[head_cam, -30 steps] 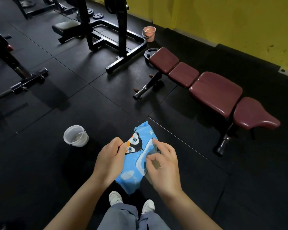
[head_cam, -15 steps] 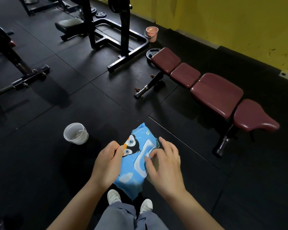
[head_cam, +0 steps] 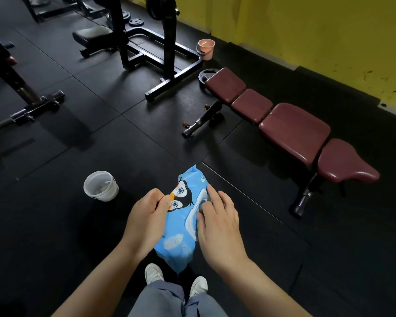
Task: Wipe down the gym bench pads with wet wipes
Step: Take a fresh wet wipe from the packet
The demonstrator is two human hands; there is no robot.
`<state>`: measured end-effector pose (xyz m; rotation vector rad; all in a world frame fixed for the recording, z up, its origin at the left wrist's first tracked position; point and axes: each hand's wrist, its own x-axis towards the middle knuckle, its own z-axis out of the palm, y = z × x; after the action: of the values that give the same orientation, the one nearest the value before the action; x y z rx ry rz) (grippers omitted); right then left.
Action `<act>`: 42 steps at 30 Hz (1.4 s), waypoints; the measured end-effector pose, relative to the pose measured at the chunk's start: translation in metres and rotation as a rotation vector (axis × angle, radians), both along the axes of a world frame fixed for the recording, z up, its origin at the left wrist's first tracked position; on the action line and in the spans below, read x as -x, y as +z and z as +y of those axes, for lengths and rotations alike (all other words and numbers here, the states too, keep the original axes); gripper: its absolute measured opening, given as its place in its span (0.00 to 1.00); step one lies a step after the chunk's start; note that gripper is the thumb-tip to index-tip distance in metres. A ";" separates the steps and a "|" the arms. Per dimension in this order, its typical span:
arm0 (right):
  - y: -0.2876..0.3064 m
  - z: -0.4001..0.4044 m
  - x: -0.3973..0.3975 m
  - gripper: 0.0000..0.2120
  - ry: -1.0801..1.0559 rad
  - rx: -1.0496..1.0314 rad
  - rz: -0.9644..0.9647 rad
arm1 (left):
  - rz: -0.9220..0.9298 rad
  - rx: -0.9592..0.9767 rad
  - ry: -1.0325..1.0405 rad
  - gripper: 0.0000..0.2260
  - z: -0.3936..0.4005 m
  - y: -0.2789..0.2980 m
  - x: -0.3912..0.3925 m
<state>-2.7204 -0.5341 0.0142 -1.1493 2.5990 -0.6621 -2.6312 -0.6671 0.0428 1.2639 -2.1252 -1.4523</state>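
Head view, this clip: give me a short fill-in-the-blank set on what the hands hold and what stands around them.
1. The left hand grips the blue soft pack of wet wipes, printed with a cartoon ____.
2. The maroon padded gym bench has ____ separate pads.
3. The white plastic bucket stands on the floor on the person's ____ side.
4. The right hand has its fingers on the pack's white ____.

Missing words: penguin; four; left; flap
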 end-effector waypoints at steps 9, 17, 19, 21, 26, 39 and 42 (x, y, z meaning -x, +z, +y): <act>-0.007 -0.005 0.002 0.08 -0.031 0.174 -0.106 | -0.016 -0.021 -0.027 0.17 -0.006 -0.004 -0.006; -0.003 0.001 0.007 0.12 0.019 0.336 -0.083 | -0.036 0.003 -0.059 0.16 -0.014 -0.003 -0.011; 0.001 0.001 0.007 0.11 0.024 0.350 -0.074 | -0.035 -0.005 -0.054 0.16 -0.015 -0.003 -0.012; 0.005 0.003 0.010 0.10 0.008 0.364 -0.070 | -0.026 0.001 -0.058 0.17 -0.013 -0.001 -0.010; 0.017 0.003 0.014 0.10 -0.020 0.388 -0.115 | 0.000 -0.001 -0.066 0.17 -0.015 0.002 -0.006; 0.006 -0.025 0.005 0.12 -0.044 0.149 -0.230 | -0.031 0.046 -0.049 0.15 -0.033 -0.005 -0.011; 0.006 -0.032 0.004 0.12 -0.260 0.363 -0.658 | -0.024 -0.044 0.000 0.16 -0.036 -0.017 -0.016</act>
<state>-2.7241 -0.5659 0.0204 -0.5238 2.1094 -1.3447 -2.6148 -0.7026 0.0253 1.3027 -2.1197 -1.4988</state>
